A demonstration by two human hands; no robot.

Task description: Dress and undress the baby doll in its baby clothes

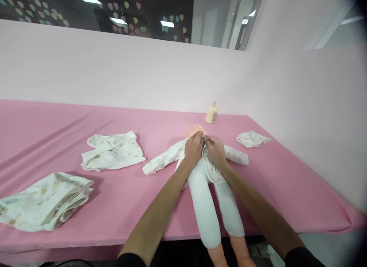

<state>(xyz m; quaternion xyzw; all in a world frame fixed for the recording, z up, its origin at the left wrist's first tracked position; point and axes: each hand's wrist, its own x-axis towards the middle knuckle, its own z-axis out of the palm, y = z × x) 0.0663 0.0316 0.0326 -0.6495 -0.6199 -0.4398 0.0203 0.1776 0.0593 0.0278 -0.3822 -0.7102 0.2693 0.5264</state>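
A: Nearest first. What's at the bottom edge?

B: Two black sleeves (132, 259), bare forearms reaching forward. Between them, a doll with a white cloth body and peach-coloured lower legs (199, 175). It lies on its back, legs towards the wearer, feet end past the front edge of a table covered in pink cloth (120, 194).

A: Near left?

B: A thick folded white cloth with a pale print (47, 202), partly cut off by the picture's side.

A: Further up the doll?

B: It wears a white long-sleeved jacket with a small print (212, 167), both sleeves stretched outwards. Front panels hang loose over the body.

A: Hands?

B: Both at the jacket's neckline, side by side. Left hand (194, 148): fingers bent and close together against the cloth; tips hidden, cannot tell whether they grip. Right hand (215, 150): thumb and forefinger pinching a thin white edge of the jacket.

A: Around that?

B: Left, a flat white printed garment (114, 150); right, a small folded white printed cloth (252, 139). Just beyond the hands, the doll's peach head, partly covered.

A: Farthest?

B: A cream pump bottle (211, 114), upright, near a plain white wall (114, 68). Above, a dark window with pastel heart shapes (160, 10).
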